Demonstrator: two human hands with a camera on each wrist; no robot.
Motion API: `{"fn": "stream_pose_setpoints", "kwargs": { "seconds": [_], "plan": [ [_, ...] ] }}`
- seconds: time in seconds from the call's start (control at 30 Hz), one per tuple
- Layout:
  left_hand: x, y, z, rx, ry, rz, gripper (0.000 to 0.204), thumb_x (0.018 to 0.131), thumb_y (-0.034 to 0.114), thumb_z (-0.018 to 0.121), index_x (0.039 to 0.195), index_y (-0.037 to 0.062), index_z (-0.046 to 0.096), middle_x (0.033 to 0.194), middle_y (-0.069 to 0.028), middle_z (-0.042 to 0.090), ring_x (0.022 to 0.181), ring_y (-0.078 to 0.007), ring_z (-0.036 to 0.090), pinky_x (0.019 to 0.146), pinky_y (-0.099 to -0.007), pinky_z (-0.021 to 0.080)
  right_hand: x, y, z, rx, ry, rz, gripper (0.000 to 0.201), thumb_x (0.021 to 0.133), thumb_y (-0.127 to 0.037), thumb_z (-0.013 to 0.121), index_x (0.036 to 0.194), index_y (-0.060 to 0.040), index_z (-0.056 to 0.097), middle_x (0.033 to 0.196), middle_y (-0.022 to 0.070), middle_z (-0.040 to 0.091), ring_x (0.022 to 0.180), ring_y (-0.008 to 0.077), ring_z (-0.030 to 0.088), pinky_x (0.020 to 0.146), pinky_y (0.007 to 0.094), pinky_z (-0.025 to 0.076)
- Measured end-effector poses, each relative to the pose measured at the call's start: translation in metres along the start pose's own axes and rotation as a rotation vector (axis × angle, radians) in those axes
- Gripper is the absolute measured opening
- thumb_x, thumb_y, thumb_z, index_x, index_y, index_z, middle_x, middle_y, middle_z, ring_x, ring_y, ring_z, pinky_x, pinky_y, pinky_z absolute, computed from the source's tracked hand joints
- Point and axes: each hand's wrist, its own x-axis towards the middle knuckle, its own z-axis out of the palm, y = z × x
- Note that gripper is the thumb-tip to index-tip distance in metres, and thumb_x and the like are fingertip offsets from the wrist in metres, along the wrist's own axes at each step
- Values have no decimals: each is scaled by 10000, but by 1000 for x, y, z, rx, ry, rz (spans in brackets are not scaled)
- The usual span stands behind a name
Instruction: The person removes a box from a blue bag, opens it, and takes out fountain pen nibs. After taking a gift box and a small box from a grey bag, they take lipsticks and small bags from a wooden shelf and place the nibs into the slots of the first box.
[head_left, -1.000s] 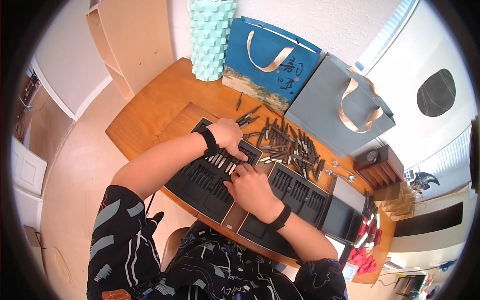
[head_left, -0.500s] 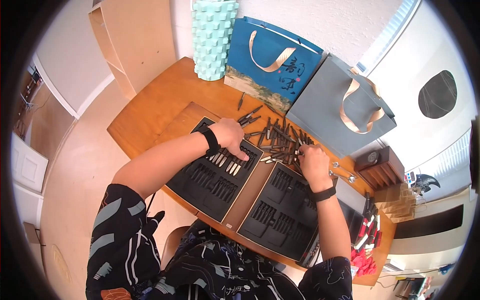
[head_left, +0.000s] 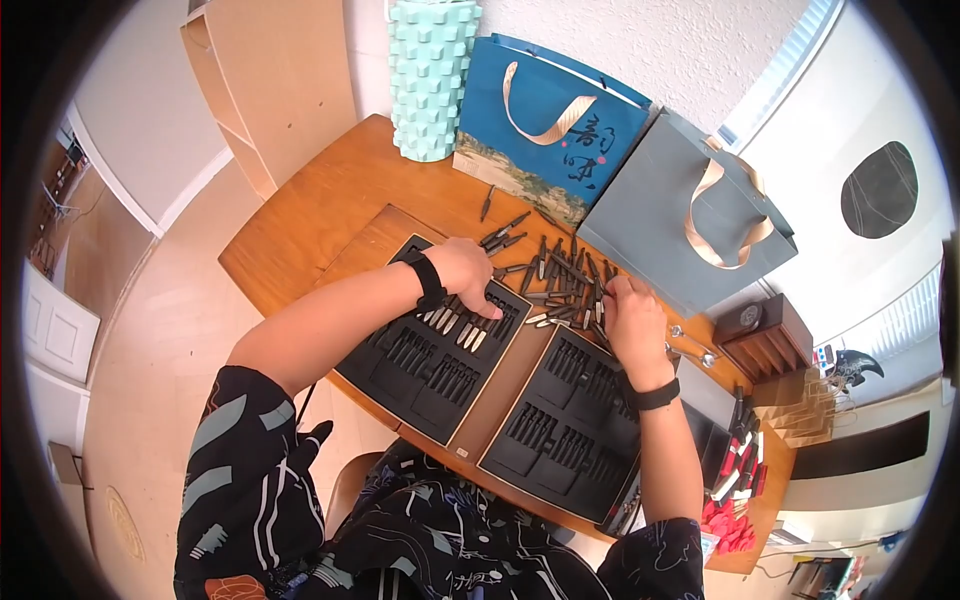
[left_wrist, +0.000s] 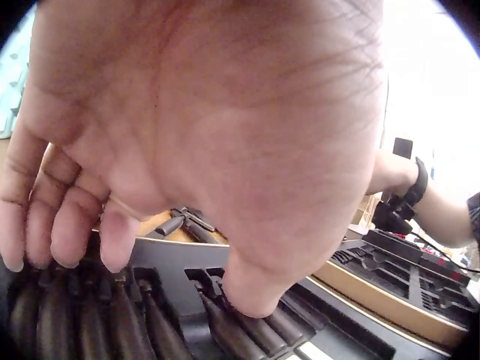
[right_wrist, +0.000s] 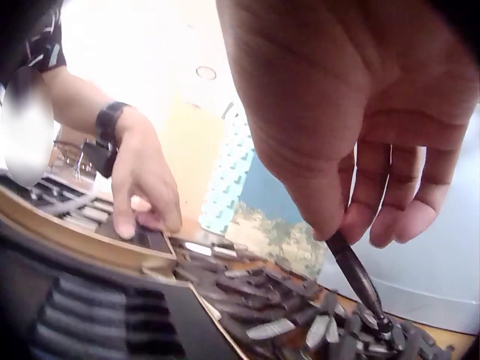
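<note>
My left hand point(head_left: 462, 276) rests on the left foam tray point(head_left: 405, 365), fingers spread over slim dark tools point(left_wrist: 124, 322) lying in its slots. Its thumb presses on one dark handle in the left wrist view. Several tools in this tray show silver ends point(head_left: 470, 335). My right hand point(head_left: 637, 325) is over the loose pile of the same dark, silver-ended tools point(head_left: 565, 285) behind the trays. Between thumb and fingertips it pinches a slim dark tool point(right_wrist: 356, 277), tilted, its lower end down at the pile. The right foam tray point(head_left: 560, 430) has rows of slots.
Behind the pile stand a blue paper bag point(head_left: 550, 120), a grey paper bag point(head_left: 670, 200) and a mint foam roller point(head_left: 432, 85). Metal wrenches point(head_left: 697, 347) and a brown wooden box point(head_left: 762, 340) are to the right. Red items point(head_left: 728, 525) lie at the right end of the table.
My right hand has moved from the left tray, where it was beside the left hand, right and away to the loose pile, and pinches a tool there. The left hand has stayed in place.
</note>
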Motion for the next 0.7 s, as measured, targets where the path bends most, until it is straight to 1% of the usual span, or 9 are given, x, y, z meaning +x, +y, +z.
{"fn": "stream_pose_setpoints", "kwargs": {
  "seconds": [0.07, 0.1, 0.17, 0.33, 0.4, 0.43, 0.5, 0.57, 0.7],
  "plan": [
    [-1, -1, -3, -13, -17, 9, 895, 866, 833, 585, 978, -28, 804, 981, -180, 782, 985, -379, 740, 865, -451, 585, 4, -20, -17, 217, 23, -8, 136, 912, -68, 718, 1038, -52, 670, 965, 172, 700, 929, 379, 702, 789, 474, 571],
    [-1, -2, -5, -27, -32, 14, 875, 890, 796, 591, 980, -52, 788, 993, -211, 779, 971, -400, 737, 878, -458, 577, 4, -29, -23, 216, 24, -5, 136, 912, -68, 718, 1038, -52, 670, 965, 172, 700, 929, 379, 702, 789, 474, 571],
    [3, -4, -1, -24, -18, 20, 846, 920, 763, 583, 995, -55, 785, 1013, -222, 776, 995, -399, 733, 900, -459, 570, 5, -50, -33, 502, 44, -73, 133, 918, -66, 724, 1027, -47, 651, 932, 178, 709, 869, 380, 713, 753, 463, 568],
    [1, -4, -1, -15, -16, 11, 769, 966, 678, 603, 1087, -64, 764, 1077, -240, 766, 1066, -396, 720, 948, -459, 555, -2, -93, -29, 597, 103, -134, 115, 923, -82, 727, 999, -64, 641, 830, 132, 711, 792, 341, 722, 680, 428, 564],
    [0, -3, -1, -28, 5, 0, 735, 964, 644, 635, 1145, -60, 744, 1116, -244, 758, 1091, -400, 714, 957, -461, 556, -6, -102, -25, 545, 77, -164, 108, 925, -89, 725, 992, -63, 644, 818, 126, 703, 777, 341, 713, 677, 433, 561],
    [-2, -2, -1, -27, 6, -2, 735, 964, 644, 635, 1145, -60, 744, 1116, -244, 758, 1091, -400, 714, 957, -461, 556, -7, -104, -23, 491, 49, -192, 101, 926, -95, 723, 985, -63, 647, 807, 120, 696, 763, 341, 704, 673, 439, 558],
    [-8, -1, -1, -42, 48, -8, 690, 972, 633, 613, 1131, -16, 783, 1143, -226, 767, 1112, -397, 713, 966, -466, 564, -9, -104, -6, 494, 98, -248, 89, 919, -97, 723, 967, -63, 655, 802, 108, 683, 747, 340, 688, 674, 449, 552],
    [-9, 0, -1, -53, 62, -10, 687, 971, 627, 620, 1150, -18, 774, 1151, -225, 765, 1114, -396, 713, 969, -464, 563, -12, -105, 0, 434, 133, -319, 89, 900, -92, 730, 938, -62, 655, 821, 100, 685, 761, 337, 690, 684, 445, 557],
    [-11, 2, -1, -48, 74, -19, 681, 967, 615, 641, 1183, -20, 756, 1165, -220, 764, 1126, -393, 711, 972, -458, 562, -21, -110, 4, 415, 69, -335, 98, 880, -89, 734, 921, -65, 649, 846, 93, 688, 771, 324, 695, 687, 436, 562]
  ]
}}
